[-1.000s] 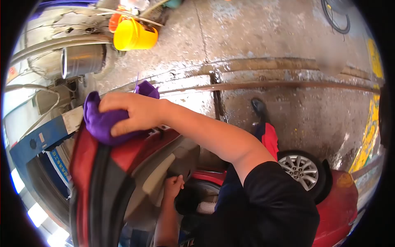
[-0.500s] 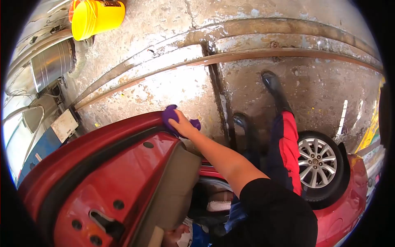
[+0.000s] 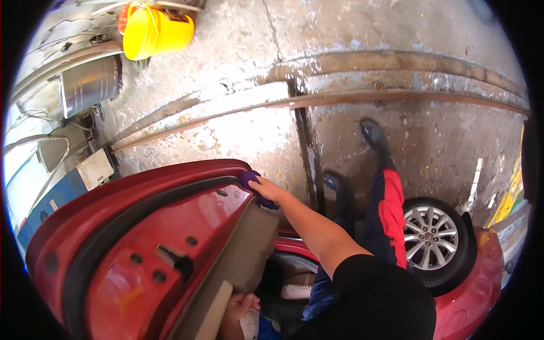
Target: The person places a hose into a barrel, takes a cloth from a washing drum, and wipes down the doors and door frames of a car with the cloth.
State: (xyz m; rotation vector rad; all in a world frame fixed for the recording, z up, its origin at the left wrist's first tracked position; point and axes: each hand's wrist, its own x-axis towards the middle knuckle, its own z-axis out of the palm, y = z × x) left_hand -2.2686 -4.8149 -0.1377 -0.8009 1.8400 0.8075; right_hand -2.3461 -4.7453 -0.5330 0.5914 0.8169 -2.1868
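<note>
A purple cloth (image 3: 247,180) is bunched under my right hand (image 3: 267,190), whose fingers are closed over it. That hand presses the cloth against the upper corner of the open red car door (image 3: 136,263), at the end of the black rubber seal (image 3: 93,258). Low in the view, my left hand (image 3: 245,301) is by the door's beige inner trim (image 3: 241,249), fingers curled together. What it grips, if anything, cannot be made out. White and blue material shows just below it.
A yellow bucket (image 3: 156,35) stands on the worn concrete floor (image 3: 226,127) at upper left. Black boots (image 3: 372,133) and dark trousers with a red panel (image 3: 391,207) are beside the car's rear wheel (image 3: 430,238). A blue cabinet (image 3: 56,201) is beyond the door.
My right hand and the purple cloth have moved a little down around the door's corner, and less cloth shows. The whole view has shifted slightly.
</note>
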